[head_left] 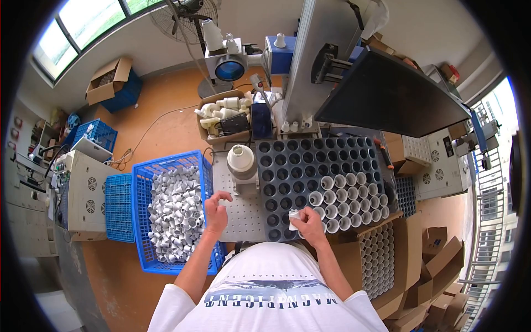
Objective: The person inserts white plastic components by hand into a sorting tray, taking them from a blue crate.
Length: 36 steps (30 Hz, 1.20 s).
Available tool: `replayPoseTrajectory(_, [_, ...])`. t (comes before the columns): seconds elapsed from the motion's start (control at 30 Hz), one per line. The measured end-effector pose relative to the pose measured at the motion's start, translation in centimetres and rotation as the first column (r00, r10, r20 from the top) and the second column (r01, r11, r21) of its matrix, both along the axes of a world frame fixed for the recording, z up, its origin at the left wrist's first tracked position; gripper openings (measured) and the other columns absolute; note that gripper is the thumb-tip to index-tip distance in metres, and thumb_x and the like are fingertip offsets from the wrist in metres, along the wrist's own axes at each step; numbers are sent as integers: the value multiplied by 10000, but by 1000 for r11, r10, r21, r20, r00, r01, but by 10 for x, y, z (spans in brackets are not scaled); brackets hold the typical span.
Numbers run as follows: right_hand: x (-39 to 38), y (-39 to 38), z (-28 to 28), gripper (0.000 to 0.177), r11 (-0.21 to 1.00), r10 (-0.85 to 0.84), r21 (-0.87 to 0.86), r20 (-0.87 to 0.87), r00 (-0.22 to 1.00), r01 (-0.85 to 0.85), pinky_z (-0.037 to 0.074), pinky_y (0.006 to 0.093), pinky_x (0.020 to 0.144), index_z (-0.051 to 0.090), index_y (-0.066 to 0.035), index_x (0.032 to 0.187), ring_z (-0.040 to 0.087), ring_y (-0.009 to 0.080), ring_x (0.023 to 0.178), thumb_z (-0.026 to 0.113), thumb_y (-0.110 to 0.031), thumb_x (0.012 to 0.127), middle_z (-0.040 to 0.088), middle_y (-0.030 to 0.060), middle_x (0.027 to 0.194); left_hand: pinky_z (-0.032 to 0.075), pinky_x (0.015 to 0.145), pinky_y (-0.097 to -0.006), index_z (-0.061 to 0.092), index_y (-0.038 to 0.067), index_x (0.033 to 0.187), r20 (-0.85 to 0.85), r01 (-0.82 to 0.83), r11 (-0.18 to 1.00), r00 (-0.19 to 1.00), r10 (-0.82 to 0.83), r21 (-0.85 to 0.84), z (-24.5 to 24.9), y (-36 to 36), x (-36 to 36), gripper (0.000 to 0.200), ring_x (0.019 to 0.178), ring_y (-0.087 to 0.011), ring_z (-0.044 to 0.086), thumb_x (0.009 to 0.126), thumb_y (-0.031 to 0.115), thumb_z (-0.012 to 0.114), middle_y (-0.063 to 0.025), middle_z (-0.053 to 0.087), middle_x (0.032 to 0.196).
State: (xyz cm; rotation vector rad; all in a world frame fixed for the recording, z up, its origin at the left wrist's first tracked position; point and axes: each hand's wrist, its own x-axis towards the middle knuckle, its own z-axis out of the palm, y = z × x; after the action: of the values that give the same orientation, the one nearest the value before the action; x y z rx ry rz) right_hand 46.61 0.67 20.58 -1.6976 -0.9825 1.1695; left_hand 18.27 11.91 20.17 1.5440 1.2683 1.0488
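Note:
My right hand is closed around a small white plastic cup over the front of a black tray with round pockets. White cups stand in several pockets on the tray's front right side. My left hand hangs over the left edge of a perforated metal plate, its fingers curled apart with nothing between them. A larger white round fixture stands on that plate. To the left, a blue basket holds a heap of white plastic parts.
A monitor hangs over the tray's back right. Behind the plate are a lens device and a cardboard box of white parts. An open carton with rows of cups sits at front right, near an orange-handled tool.

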Motion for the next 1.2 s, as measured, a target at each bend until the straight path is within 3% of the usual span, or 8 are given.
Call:
replayPoseTrajectory(0.17, [4, -2, -3, 359, 1000, 5, 10, -13, 1000, -4, 341, 268, 557, 421, -74, 675, 379, 86, 623, 766, -136, 754, 421, -34, 646, 450, 866, -296, 585, -93, 764, 135, -137, 951, 985, 103, 276, 45, 61, 3, 304, 850, -232, 601, 585, -39, 345, -147, 658, 850])
replayPoseTrajectory(0.53, [18, 23, 20, 321, 987, -14, 158, -142, 990, 37, 362, 249, 575, 447, -73, 688, 403, 60, 637, 750, -92, 794, 476, -35, 681, 472, 907, -331, 540, -62, 633, 179, 120, 952, 968, -175, 281, 106, 121, 66, 205, 862, -228, 629, 605, -10, 344, -167, 679, 855])
replayPoseTrajectory(0.7, [-34, 96, 66, 283, 875, 29, 468, -304, 952, 122, 453, 285, 885, 469, -44, 739, 597, 135, 968, 740, -48, 818, 670, 120, 1081, 456, 718, -264, 559, -70, 609, 131, 251, 938, 949, -288, 241, 116, 118, 59, 235, 690, -180, 564, 572, 23, 347, -111, 611, 687])
replayPoseTrajectory(0.8, [-72, 140, 82, 279, 791, 117, 612, -158, 980, 4, 429, 324, 967, 469, -36, 754, 595, 203, 1107, 735, -64, 835, 653, 159, 1182, 453, 638, -273, 558, -48, 595, 244, -49, 921, 969, -50, 387, 129, 103, 20, 229, 606, -189, 551, 575, 41, 349, -107, 596, 632])
replayPoseTrajectory(0.87, [-89, 159, 78, 291, 760, 127, 648, -73, 989, -50, 444, 327, 957, 470, -38, 752, 604, 241, 1116, 748, -72, 827, 655, 142, 1190, 461, 653, -276, 553, -48, 595, 270, -177, 958, 956, 113, 224, 125, 90, -30, 228, 627, -186, 564, 583, 50, 347, -110, 610, 651])
replayPoseTrajectory(0.9, [-94, 163, 75, 291, 740, 110, 668, 4, 994, -84, 448, 330, 955, 472, -36, 753, 603, 251, 1118, 752, -73, 822, 655, 136, 1192, 472, 693, -275, 555, -48, 616, 46, -235, 910, 971, 234, 342, 123, 82, -57, 229, 661, -200, 586, 600, 59, 353, -121, 624, 688])
replayPoseTrajectory(1.07, [-103, 171, 65, 280, 689, 44, 702, 206, 978, -179, 462, 349, 961, 495, -31, 771, 578, 285, 1174, 769, -80, 803, 654, 112, 1205, 451, 866, -315, 607, -56, 818, -78, -566, 750, 779, 623, 343, 12, 35, -198, 308, 832, -243, 597, 632, -43, 360, -122, 644, 859])
replayPoseTrajectory(1.2, [-101, 170, 64, 275, 693, 60, 687, 251, 966, -221, 439, 372, 1002, 506, -30, 775, 549, 300, 1229, 764, -118, 814, 651, 124, 1219, 456, 916, -342, 611, -37, 834, -193, -624, 755, 730, 655, 201, -53, -14, -216, 312, 878, -249, 615, 648, -102, 370, -113, 643, 880])
